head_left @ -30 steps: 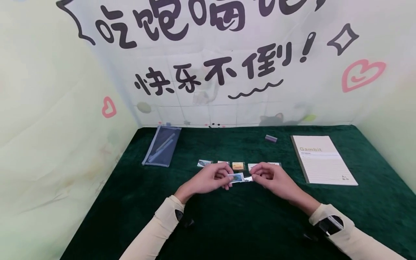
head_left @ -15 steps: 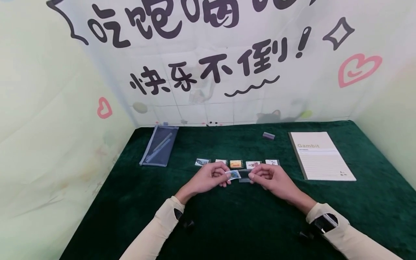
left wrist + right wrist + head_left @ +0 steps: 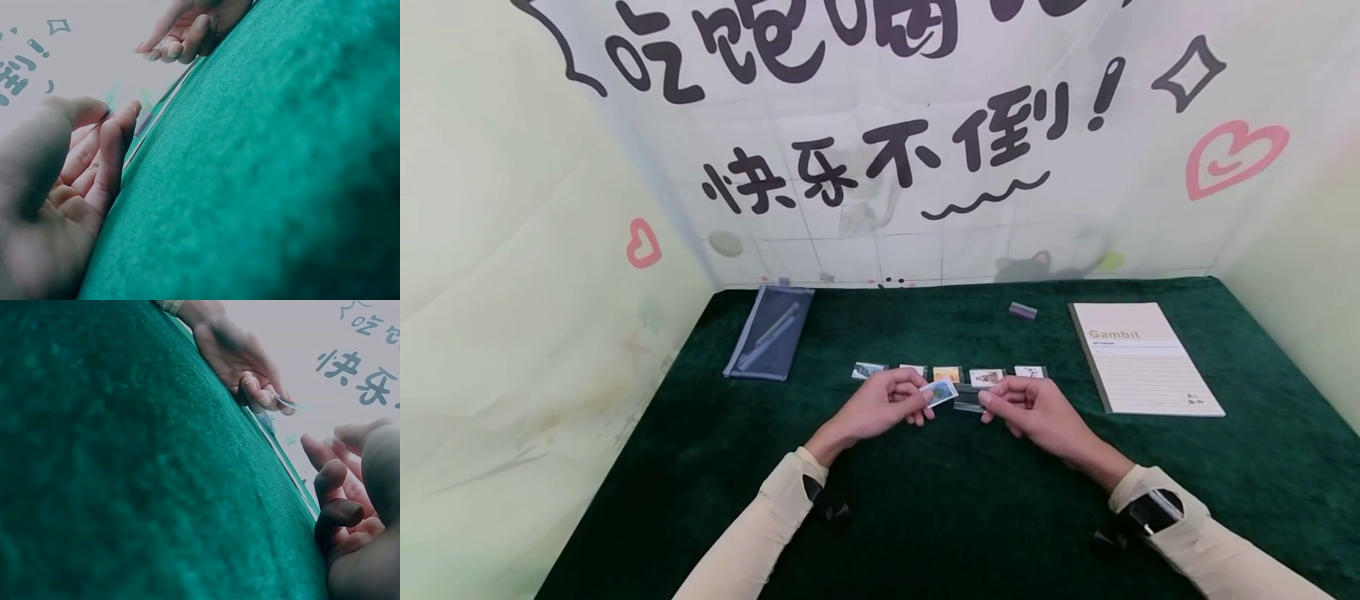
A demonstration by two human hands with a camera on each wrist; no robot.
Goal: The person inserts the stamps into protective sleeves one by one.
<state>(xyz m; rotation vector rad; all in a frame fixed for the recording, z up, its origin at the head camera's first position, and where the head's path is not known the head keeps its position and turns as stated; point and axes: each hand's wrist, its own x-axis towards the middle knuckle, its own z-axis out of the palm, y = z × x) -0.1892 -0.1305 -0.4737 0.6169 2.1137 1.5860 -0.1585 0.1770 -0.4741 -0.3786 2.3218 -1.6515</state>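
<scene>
Between its thumb and fingers, my left hand [image 3: 887, 406] pinches a small blue-green picture stamp [image 3: 942, 392] with a white border, tilted in the head view. A small clear plastic sleeve [image 3: 967, 400] is pinched by my right hand [image 3: 1036, 408], just right of the stamp. The dark green cloth shows through it. From the right wrist, the stamp appears as a thin pale edge [image 3: 285, 402] at the left fingertips. The sleeve is hard to make out in either wrist view. Both hands are above the cloth, with a small gap between them.
Behind the hands lies a row of several small stamps in sleeves, including an orange one [image 3: 947, 375] and a bluish one [image 3: 869, 370]. A blue zip pouch [image 3: 767, 335] with pens lies left. A notebook [image 3: 1146, 358] is at right, a small purplish block [image 3: 1022, 311] at back.
One second ago the stamp and the sleeve met between the hands. The stamp has since come leftward away from the sleeve, then tilted up slightly in the left hand. The camera view shifted a little.
</scene>
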